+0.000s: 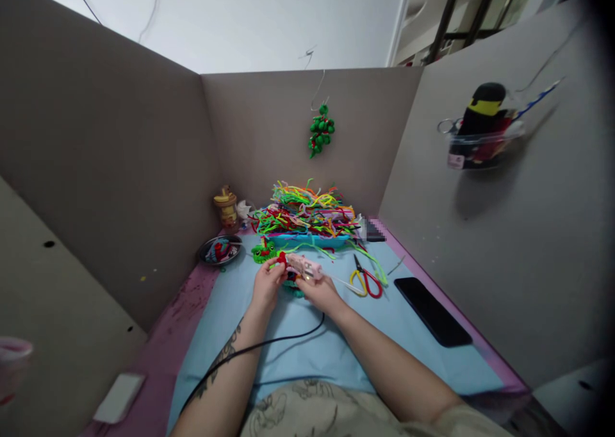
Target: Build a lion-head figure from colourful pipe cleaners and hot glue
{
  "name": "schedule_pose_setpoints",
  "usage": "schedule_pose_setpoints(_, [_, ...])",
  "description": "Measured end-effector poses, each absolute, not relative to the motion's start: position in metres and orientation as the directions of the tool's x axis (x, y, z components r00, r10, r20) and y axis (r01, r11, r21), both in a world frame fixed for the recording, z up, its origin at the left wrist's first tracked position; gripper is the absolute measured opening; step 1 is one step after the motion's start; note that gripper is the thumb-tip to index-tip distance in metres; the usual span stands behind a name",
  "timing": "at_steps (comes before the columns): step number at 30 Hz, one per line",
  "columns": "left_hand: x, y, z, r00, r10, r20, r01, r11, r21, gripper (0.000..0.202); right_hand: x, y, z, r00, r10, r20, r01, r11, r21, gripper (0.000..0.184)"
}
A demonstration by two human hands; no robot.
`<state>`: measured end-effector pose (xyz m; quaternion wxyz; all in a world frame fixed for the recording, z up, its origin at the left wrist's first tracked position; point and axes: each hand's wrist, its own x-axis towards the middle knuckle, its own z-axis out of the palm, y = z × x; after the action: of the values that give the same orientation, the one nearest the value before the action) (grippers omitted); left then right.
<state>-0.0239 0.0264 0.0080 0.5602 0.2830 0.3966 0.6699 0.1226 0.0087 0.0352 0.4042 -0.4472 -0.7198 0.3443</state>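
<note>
Foremost: one beige patterned garment (pixel 307 411), mine, at the lower edge. One flat white item (pixel 119 397), to my left, on the pink surface (pixel 158 366). One blue cover (pixel 221 315), spread over most of that surface. One black cord (pixel 269 343), crossing my left forearm and curving up to just below my right hand (pixel 323 293). One black phone (pixel 432 312), lying flat to the right.

Item, right hand: fingers closed around a pink glue gun (pixel 305 267), a white stick (pixel 343 284) projecting from its rear. Item, left hand (pixel 267 283): fingers pinching a small red piece (pixel 281 258) at the gun's front end, above the blue cover; whether gun and piece touch, I cannot tell. One teal piece (pixel 294 288), partly hidden beneath and between my hands.

Beyond: one pair of scissors (pixel 366 282), yellow and red handles, blades pointing away from me. One round dish (pixel 206 255), left, with red and blue pieces inside. One green fuzzy figure (pixel 264 251), just past my left hand. One blue tray (pixel 312 240), heaped with many-coloured fuzzy stems (pixel 307 213). One tan and brown container (pixel 227 207), left of the heap.

Mounted, right panel: one clear holder (pixel 480 138) with a black and yellow object (pixel 487 100). Hung, back panel: one cluster of green beads (pixel 321 131) with red touches.
</note>
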Motion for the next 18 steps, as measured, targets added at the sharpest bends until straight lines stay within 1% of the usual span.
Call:
schedule_pose_setpoints(5, [-0.024, 0.027, 0.008, -0.217, 0.974, -0.069, -0.525, -0.057, 0.849, 0.051, 0.122, 0.008, 0.038, -0.322, 0.906, 0.275, 0.336, 0.381, -0.861, 0.056])
schedule_pose_setpoints(8, [-0.025, 0.027, 0.008, -0.218, 0.974, -0.064, -0.524, -0.062, 0.850, 0.051, 0.122, 0.008, 0.037, -0.299, 0.919, 0.258, 0.289, 0.345, -0.893, 0.056])
schedule_pose_setpoints(11, [-0.025, 0.026, 0.009, -0.231, 0.972, -0.054, -0.519, -0.076, 0.851, 0.050, 0.123, 0.010, 0.035, -0.299, 0.913, 0.279, 0.209, 0.348, -0.914, 0.056])
schedule_pose_setpoints(14, [-0.024, 0.025, 0.011, -0.242, 0.969, -0.041, -0.511, -0.091, 0.855, 0.050, 0.124, 0.012, 0.030, -0.282, 0.915, 0.288, 0.171, 0.343, -0.924, 0.053])
schedule_pose_setpoints(18, [-0.023, 0.024, 0.014, -0.243, 0.969, -0.035, -0.517, -0.098, 0.850, 0.050, 0.122, 0.015, 0.022, -0.240, 0.940, 0.244, 0.108, 0.275, -0.955, 0.050])
